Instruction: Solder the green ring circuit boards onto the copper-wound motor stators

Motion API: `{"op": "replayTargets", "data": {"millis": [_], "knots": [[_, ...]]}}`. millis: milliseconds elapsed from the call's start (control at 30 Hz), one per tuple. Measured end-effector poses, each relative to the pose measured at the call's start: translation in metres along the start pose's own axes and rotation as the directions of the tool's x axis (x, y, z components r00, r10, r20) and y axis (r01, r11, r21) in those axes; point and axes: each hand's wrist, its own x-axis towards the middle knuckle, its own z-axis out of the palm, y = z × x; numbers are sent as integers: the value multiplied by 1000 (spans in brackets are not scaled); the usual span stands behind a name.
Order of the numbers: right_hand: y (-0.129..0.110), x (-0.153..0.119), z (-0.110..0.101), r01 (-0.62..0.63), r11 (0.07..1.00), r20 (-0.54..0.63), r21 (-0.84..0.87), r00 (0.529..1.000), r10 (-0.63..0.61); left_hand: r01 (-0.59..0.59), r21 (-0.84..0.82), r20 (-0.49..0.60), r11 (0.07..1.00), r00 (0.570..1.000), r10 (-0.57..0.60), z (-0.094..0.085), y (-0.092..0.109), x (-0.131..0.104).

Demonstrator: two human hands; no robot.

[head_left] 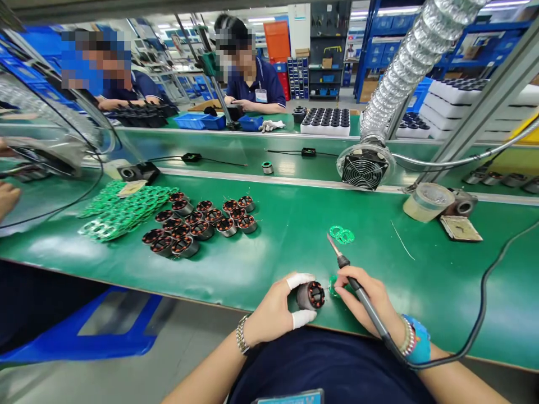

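Near the table's front edge, my left hand (280,311), with white covers on thumb and a finger, grips a motor stator (310,295) whose copper windings face right. My right hand (366,297) pinches a small green circuit board (333,286) just right of the stator, a small gap apart. A soldering iron (366,303) also rests in my right hand, its tip pointing up and left. Beyond the tip lie loose green ring boards (342,234). Several stators (202,224) stand grouped at centre left, beside a pile of green boards (122,210).
A fan with a foil duct (362,168) hangs at the back right. A tub (428,202) and a sponge tray (461,228) stand at right. The iron's black cable (484,292) curves along the right. Two people work across the table; another person's hand (8,199) shows at far left.
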Motion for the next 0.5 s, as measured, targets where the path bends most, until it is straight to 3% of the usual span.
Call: {"op": "replayTargets", "data": {"millis": [233,500], "knots": [[0,-14,3,53,998,62,-37,997,-51,-110,60,2,992,994,110,4,8,1],[13,-21,-37,-8,999,34,-38,999,9,-116,68,9,991,993,116,-12,-10,15]]}}
